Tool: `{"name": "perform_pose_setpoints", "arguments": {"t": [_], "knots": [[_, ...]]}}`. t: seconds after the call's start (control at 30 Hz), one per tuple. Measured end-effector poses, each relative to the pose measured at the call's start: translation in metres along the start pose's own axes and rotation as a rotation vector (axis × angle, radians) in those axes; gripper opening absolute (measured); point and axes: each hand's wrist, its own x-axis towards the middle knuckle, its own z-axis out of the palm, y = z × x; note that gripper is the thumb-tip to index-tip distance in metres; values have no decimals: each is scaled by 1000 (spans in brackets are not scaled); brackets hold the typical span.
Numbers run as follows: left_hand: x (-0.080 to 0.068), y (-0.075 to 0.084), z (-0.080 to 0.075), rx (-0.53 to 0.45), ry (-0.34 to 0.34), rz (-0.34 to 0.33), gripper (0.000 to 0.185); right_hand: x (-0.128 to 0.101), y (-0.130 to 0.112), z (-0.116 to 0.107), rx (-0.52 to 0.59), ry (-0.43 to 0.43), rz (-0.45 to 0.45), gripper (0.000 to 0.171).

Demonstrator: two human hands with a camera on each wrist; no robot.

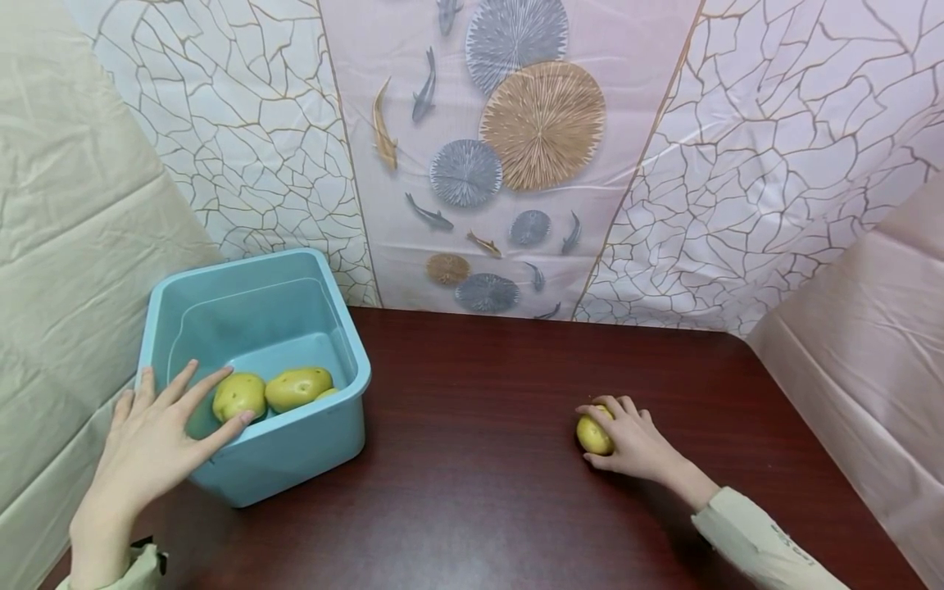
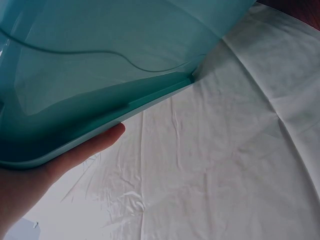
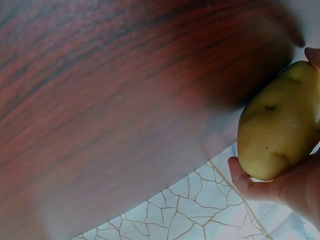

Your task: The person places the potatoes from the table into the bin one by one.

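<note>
A yellow potato [image 1: 594,435] lies on the dark red worktop [image 1: 479,459], well apart from the blue tub [image 1: 324,442], and is gripped by the right hand [image 1: 633,447], whose fingers [image 1: 612,407] are curled over its top with the thumb under its near side. It is judged firm, fairly dense and smooth-skinned, so a grasp around its thick middle should be favoured, since the rounded ends could roll out of a light pinch. The left hand [image 1: 151,447] rests on the tub's near rim with its fingers spread and straight, nothing being clasped. Two potatoes [image 1: 273,393] are seen side by side inside the tub, touching each other
</note>
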Motion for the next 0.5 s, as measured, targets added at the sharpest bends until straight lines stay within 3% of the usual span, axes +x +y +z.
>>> {"name": "perform_pose_setpoints", "arguments": {"t": [0.5], "knots": [[0, 0, -1, 2, 2, 1, 71, 0, -1, 0, -8, 7, -2, 61]]}}
